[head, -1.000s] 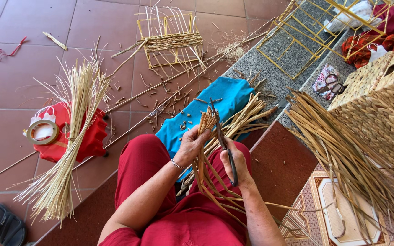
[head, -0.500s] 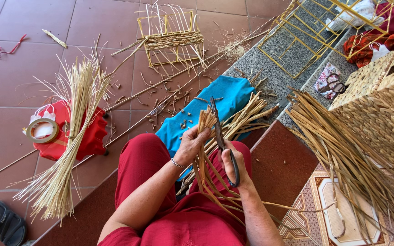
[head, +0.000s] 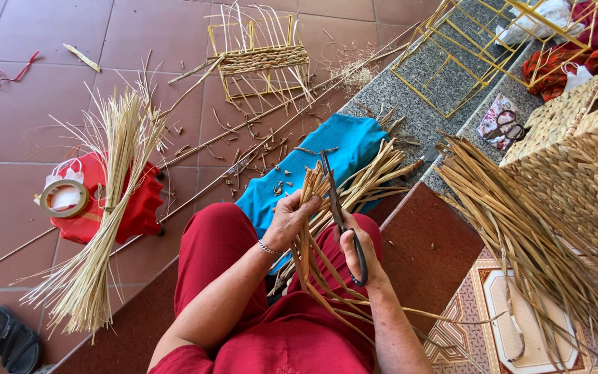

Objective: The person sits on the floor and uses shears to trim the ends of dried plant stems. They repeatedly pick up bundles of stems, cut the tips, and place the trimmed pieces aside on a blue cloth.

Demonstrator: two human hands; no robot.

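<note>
While the head camera looks down over red-trousered knees, the left hand [head: 291, 220] grips a bunch of dry straw strips [head: 313, 201] whose long axis runs from the lap up and away, cut ends pointing toward the blue cloth [head: 344, 142]. The right hand [head: 360, 249] is closed around the scissors [head: 339, 211], blades pointing away, just beside the strip ends. A loose straw bundle [head: 105, 208] lies on the floor [head: 8, 131].

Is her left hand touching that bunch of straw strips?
Touching. The head view shows the left hand wrapped around the straw strips, fingers closed over them.
</note>
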